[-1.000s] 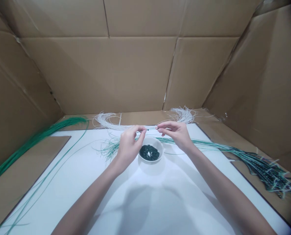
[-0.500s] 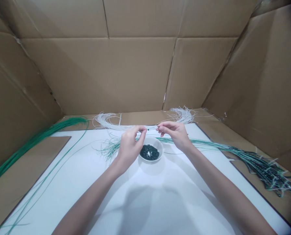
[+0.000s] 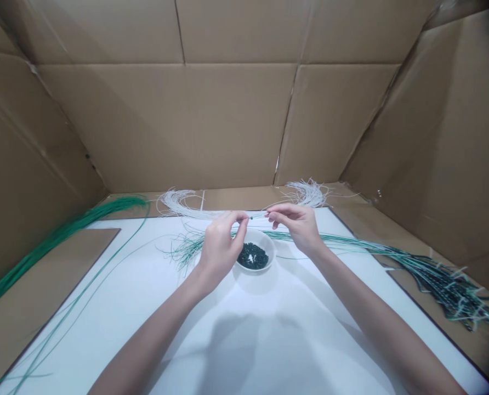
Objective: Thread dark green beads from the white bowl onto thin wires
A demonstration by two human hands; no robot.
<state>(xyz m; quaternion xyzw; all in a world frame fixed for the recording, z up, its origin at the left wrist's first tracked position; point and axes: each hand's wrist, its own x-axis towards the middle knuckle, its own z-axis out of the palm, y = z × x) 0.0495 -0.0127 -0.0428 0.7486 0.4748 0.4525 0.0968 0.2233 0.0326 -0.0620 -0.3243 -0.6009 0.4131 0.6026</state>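
Note:
Just above a white bowl [image 3: 271, 253] of small dark green beads [image 3: 252, 257], my two hands face each other, each in a pinch. My left hand [image 3: 223, 238] grips a thin cord, and a tiny dark bead [image 3: 251, 218] sits on it right beside the fingertips. Across a short gap, my right hand [image 3: 294, 224] pinches the same thin cord [image 3: 259, 216]. Some bowl contents are hidden by my left hand. Behind the bowl, a bundle of green cords [image 3: 343, 239] runs sideways, partly covered by both hands.
White cords [image 3: 178, 204] lie curled along the back edge. Loose green cords [image 3: 63, 244] spread down the left side. At the right, strands strung with dark beads [image 3: 454, 291] rest on cardboard. Cardboard walls [image 3: 236, 120] enclose the white work surface [image 3: 252, 340].
Both hands have shifted very slightly to the right, along with the bead on the cord. Their pinches look the same, and the rest stays in place.

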